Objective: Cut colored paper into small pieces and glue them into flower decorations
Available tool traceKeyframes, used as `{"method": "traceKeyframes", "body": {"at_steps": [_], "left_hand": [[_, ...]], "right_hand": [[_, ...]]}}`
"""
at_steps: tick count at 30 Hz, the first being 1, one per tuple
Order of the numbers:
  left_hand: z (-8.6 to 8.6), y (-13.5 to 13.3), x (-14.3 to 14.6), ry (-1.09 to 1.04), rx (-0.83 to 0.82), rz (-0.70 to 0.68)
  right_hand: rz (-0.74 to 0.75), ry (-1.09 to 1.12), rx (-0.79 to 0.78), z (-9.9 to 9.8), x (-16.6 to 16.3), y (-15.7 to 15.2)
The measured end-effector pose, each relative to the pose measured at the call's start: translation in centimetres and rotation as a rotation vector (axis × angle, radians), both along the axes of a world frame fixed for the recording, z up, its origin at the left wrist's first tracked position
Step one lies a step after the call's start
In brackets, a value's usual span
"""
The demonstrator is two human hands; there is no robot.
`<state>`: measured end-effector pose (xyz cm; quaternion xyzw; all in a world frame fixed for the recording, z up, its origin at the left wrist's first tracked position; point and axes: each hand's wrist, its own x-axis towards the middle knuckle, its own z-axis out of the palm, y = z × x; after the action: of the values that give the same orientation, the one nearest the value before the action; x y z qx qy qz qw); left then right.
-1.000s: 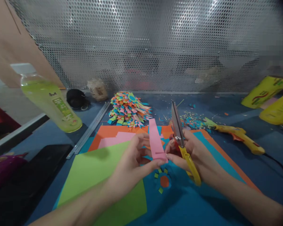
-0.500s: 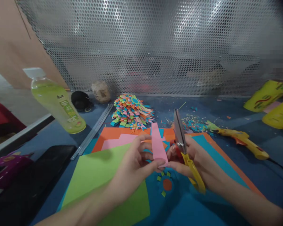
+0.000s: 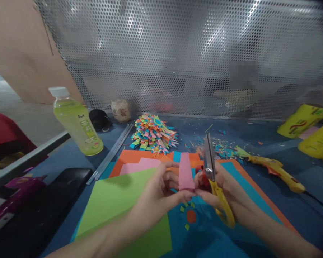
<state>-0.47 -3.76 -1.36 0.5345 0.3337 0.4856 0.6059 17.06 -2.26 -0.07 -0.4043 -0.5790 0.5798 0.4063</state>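
Note:
My left hand (image 3: 157, 195) pinches the lower end of a pink paper strip (image 3: 186, 172), which stands upright between both hands. My right hand (image 3: 226, 188) grips yellow-handled scissors (image 3: 212, 172), blades closed and pointing up, and its fingertips also touch the strip's bottom edge. Below the hands lie a blue sheet (image 3: 218, 233) with a small orange circle ringed by green squares (image 3: 190, 216), and a green sheet (image 3: 115, 204).
A pile of coloured paper flowers (image 3: 154, 133) sits behind orange (image 3: 134, 157) and pink sheets. A green drink bottle (image 3: 76, 122) stands left, a yellow glue gun (image 3: 274, 168) right, yellow packets (image 3: 309, 125) far right. A perforated metal screen (image 3: 177, 53) closes the back. A black slab (image 3: 40, 211) lies at left.
The view has shifted, so everything sits lower and further right in the picture. The pink strip has turned more upright and looks shorter; both hands stay together on it.

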Motion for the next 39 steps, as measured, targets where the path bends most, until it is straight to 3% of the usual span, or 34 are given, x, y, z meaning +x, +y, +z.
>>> {"method": "traceKeyframes", "body": {"at_steps": [7,17,26,39], "left_hand": [[1.1,0.1,-0.2,0.063,-0.184,-0.021],[-0.3,0.2,-0.3,0.01,-0.334,-0.209],[-0.2,0.0,-0.1,-0.086,-0.49,-0.259],[0.1,0.4,-0.3,-0.087,-0.452,-0.293]], "right_hand": [[-0.037,-0.028,0.034,0.8,0.1,0.2],[-0.035,-0.023,0.113,-0.2,0.0,0.4],[-0.033,-0.006,0.098,-0.4,0.3,0.6],[-0.045,-0.02,0.147,-0.3,0.2,0.5]]}}
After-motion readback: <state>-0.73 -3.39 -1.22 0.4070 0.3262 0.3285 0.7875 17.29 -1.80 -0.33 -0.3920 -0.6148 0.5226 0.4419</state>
